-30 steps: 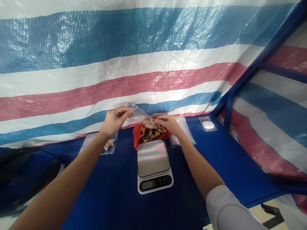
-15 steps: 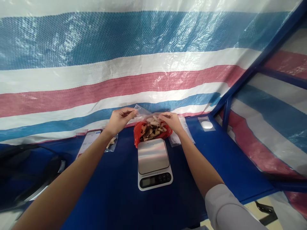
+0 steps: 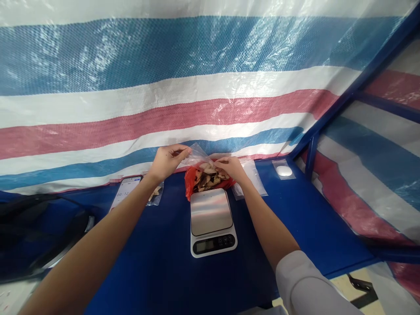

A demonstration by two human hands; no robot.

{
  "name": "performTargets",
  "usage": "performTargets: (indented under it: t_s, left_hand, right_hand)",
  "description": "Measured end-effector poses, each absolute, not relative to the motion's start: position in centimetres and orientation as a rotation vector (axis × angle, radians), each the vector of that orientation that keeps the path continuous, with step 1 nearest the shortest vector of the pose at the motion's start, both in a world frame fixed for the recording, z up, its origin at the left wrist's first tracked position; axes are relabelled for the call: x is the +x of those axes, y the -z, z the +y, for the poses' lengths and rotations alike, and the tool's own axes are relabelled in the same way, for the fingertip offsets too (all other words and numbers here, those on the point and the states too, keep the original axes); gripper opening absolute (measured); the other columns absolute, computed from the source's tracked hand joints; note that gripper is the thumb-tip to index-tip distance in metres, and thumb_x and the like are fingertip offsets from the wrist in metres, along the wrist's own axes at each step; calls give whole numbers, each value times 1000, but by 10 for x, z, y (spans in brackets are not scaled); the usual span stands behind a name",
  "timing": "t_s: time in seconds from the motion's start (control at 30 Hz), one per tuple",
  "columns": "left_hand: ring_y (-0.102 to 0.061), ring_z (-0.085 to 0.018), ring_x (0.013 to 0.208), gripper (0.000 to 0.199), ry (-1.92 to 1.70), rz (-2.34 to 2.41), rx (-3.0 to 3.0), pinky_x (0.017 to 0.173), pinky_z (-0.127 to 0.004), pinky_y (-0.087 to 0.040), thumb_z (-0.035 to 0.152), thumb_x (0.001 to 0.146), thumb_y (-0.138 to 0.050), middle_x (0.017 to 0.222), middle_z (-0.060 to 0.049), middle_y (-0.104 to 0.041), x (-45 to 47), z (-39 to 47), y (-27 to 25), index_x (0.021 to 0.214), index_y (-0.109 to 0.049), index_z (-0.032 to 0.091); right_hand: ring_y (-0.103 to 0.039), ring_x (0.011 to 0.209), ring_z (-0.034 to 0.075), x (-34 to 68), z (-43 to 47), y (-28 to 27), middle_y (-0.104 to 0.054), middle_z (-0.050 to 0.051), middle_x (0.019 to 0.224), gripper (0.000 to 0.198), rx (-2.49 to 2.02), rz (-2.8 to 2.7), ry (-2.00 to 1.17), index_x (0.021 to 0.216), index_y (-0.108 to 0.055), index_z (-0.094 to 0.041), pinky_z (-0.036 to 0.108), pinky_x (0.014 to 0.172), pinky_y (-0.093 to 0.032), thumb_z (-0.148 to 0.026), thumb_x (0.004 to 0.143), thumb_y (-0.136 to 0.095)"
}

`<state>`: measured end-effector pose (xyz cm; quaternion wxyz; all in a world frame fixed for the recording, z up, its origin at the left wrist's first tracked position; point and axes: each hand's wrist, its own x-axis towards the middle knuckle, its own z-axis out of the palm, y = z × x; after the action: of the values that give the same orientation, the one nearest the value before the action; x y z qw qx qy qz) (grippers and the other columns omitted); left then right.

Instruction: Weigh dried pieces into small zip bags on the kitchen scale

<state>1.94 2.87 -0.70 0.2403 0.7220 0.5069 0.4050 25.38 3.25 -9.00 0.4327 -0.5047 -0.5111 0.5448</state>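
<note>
Pieces [image 3: 211, 177] lie in the red bag [image 3: 189, 183]; left fingers [image 3: 186, 152] pinch a clear bag [image 3: 198, 152].

Behind your arms and past the edges

Your left forearm [image 3: 111, 227] covers the near part of the phone [image 3: 127, 187] and the left part of the small bag of pale pieces [image 3: 156, 193]. Your left fingers [image 3: 187, 151] hide the corner of the clear bag [image 3: 198, 153] they pinch; what your right fingers [image 3: 221, 162] grip, you cannot tell. Your right wrist hides part of the flat bags [image 3: 254, 178]. The scale's display [image 3: 205, 246] is too small to read. On the left, black straps [image 3: 67, 232] blur and run out of view.
</note>
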Motion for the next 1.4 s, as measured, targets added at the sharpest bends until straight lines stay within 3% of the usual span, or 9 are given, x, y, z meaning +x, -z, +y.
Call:
performTargets:
  t_s: [0.2, 0.57, 0.83, 1.07, 1.23, 1.4]
  left_hand:
    - [-71, -24, 84, 47, -1156, 1365, 1964, 79, -33, -58, 64, 78, -70, 90, -8, -79, 21, 26, 0, 87, -78, 19]
    - [-71, -22, 81, 49, -1195, 1337, 1905, 76, -31, -58, 66, 77, -71, 88, -8, -79, 16, 25, 5, 86, -78, 18]
    - [-71, -22, 82, 50, -1243, 1319, 1872, 77, -32, -57, 67, 77, -71, 86, -8, -78, 12, 24, 5, 84, -77, 18]
    - [-72, -23, 84, 50, -1237, 1346, 1866, 79, -33, -58, 67, 75, -72, 85, -7, -78, 10, 22, 6, 85, -77, 19]
    - [-72, -24, 84, 44, -1270, 1335, 1848, 77, -33, -59, 62, 75, -73, 85, -7, -79, 9, 21, -2, 86, -78, 19]
    - [-73, -25, 84, 36, -1297, 1358, 1819, 77, -34, -60, 57, 76, -73, 86, -6, -79, 9, 18, -12, 85, -77, 22]
  right_hand:
    - [-66, 69, 17, 251, 29, 89, -73, 2, 73, 20, -1153, -1336, -1342, 76, -79, -20, 30, 66, -56, -39, 72, -75]
    - [-67, 76, 17, 251, 30, 91, -74, 2, 76, 25, -1121, -1215, -1354, 84, -79, -20, 30, 71, -58, -40, 70, -76]
    - [-70, 78, 18, 248, 26, 81, -75, 2, 76, 19, -1113, -1068, -1467, 79, -77, -20, 30, 72, -59, -36, 68, -77]
    - [-67, 73, 17, 247, 23, 79, -73, 2, 74, 13, -1183, -1265, -1415, 73, -77, -21, 28, 65, -57, -33, 70, -75]
    - [-67, 74, 15, 245, 22, 71, -72, 1, 74, 19, -1131, -1292, -1448, 84, -79, -21, 26, 67, -56, -35, 73, -73]
    - [-68, 77, 16, 240, 24, 71, -73, 1, 75, 17, -1079, -1226, -1468, 83, -78, -21, 27, 70, -58, -34, 72, -76]
